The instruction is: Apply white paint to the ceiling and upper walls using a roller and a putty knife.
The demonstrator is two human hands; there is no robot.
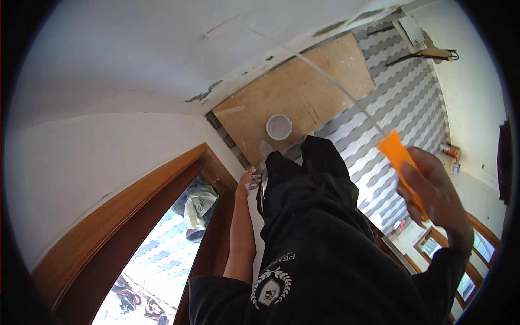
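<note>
My right hand (428, 189) grips the orange handle (397, 154) of a paint roller. Its thin metal rod runs up to a pale roller head (225, 30) against the white wall (141, 59) at the top, where the white head is hard to make out. My left hand (250, 181) hangs beside my left hip near the doorway, fingers loosely apart with white smears on them, holding nothing visible. A white bucket (279, 127) with pale contents sits on a wooden board (336, 76) by my feet.
A wooden door frame (97, 233) at left opens onto a bright tiled area with bags and some unclear objects. Grey-and-white tiles (395, 92) cover the floor at right. A folded stand or tool (428, 51), small containers (449, 151) and wood-framed windows (476, 249) line the right side.
</note>
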